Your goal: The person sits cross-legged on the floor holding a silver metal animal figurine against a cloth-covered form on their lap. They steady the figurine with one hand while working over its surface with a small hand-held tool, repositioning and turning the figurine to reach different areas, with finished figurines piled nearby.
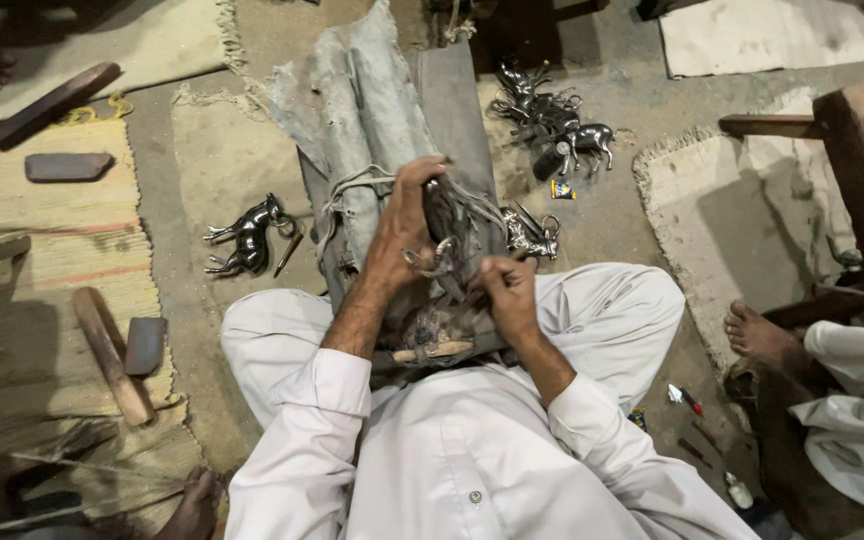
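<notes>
Head view
Left hand: the left hand [404,225] lies on top of a small shiny metal animal [449,235], fingers curled down and clamped on it
Right hand: the right hand [505,290] is just beside the left one, fingers pinched tight together on something thin; I cannot tell what it is
Metal animal: it sits on the grey wrapped block [382,110] that stands between the person's knees
Near the block: another shiny figure [532,235] lies just to the right of the hands
On the floor: a shiny animal [247,238] lies on the left, and a heap of shiny animals [550,118] sits farther up on the right
On the mat: a wooden tool [110,355] lies on the woven mat [42,230] at the left
</notes>
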Demonstrator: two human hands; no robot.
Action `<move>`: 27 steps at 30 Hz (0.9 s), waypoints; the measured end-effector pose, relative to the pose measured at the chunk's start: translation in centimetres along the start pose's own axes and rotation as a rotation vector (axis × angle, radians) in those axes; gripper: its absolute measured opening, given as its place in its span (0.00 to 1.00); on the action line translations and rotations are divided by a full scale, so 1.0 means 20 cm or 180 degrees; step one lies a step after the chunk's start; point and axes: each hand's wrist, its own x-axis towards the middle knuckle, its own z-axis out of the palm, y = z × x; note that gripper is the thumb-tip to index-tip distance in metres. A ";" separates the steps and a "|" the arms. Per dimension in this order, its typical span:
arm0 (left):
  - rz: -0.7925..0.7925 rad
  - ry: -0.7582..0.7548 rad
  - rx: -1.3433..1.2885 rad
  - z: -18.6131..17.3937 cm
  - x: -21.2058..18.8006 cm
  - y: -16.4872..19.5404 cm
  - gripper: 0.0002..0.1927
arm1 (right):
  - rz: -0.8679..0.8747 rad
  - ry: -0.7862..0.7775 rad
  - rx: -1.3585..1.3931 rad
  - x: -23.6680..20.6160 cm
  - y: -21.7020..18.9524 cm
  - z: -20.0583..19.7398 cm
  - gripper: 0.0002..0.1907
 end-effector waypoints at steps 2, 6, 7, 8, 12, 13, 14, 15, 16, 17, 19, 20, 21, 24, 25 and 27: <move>-0.0021 0.0154 0.0100 0.02 0.00 -0.01 0.46 | -0.0555 -0.0397 -0.0653 0.00 0.03 -0.02 0.20; -0.0140 0.0439 0.0095 0.03 -0.02 -0.01 0.46 | -0.0321 -0.0587 -0.0631 0.03 0.07 -0.02 0.21; -0.0336 0.0498 -0.0064 0.04 -0.03 -0.02 0.46 | -0.0368 -0.0616 -0.0646 0.04 0.07 -0.02 0.20; -0.0524 0.0546 -0.0228 0.05 -0.03 -0.02 0.45 | -0.0420 -0.0633 -0.0660 0.04 0.07 -0.02 0.19; -0.0478 0.0746 0.0052 0.07 -0.03 -0.03 0.39 | -0.0235 -0.0613 -0.0967 0.07 0.04 -0.04 0.17; -0.0476 0.0777 0.0044 0.07 -0.02 -0.03 0.40 | -0.0108 -0.0652 -0.0850 0.07 0.03 -0.05 0.17; -0.0476 0.0811 0.0031 0.07 -0.02 -0.02 0.41 | 0.0022 -0.0691 -0.0738 0.07 0.01 -0.05 0.17; -0.0491 0.0797 0.0006 0.07 -0.02 -0.02 0.41 | 0.0102 -0.0685 -0.0674 0.07 0.00 -0.06 0.17; -0.0506 0.0781 -0.0019 0.07 -0.02 -0.01 0.41 | 0.0181 -0.0675 -0.0610 0.07 -0.01 -0.06 0.17; -0.0518 0.0763 -0.0043 0.07 -0.01 0.00 0.41 | 0.0259 -0.0664 -0.0543 0.07 -0.01 -0.07 0.16; -0.0421 0.0746 0.0039 0.08 0.00 0.01 0.41 | -0.0013 -0.0694 -0.0735 0.07 -0.02 -0.08 0.16; -0.0387 0.0740 0.0082 0.09 0.00 0.02 0.42 | -0.0137 -0.0715 -0.0830 0.08 -0.02 -0.10 0.16; -0.0403 0.0748 0.0162 0.11 0.01 0.02 0.39 | -0.0162 -0.0706 -0.0855 0.08 -0.01 -0.11 0.15; -0.0493 0.0771 0.0291 0.14 0.02 0.03 0.38 | -0.0202 -0.0702 -0.0887 0.09 0.00 -0.14 0.12; -0.0533 0.0766 0.0245 0.15 0.03 0.03 0.38 | -0.0204 -0.0690 -0.0878 0.09 0.00 -0.16 0.12; -0.0520 0.0770 0.0251 0.16 0.04 0.04 0.41 | -0.0208 -0.0666 -0.0868 0.10 0.00 -0.17 0.11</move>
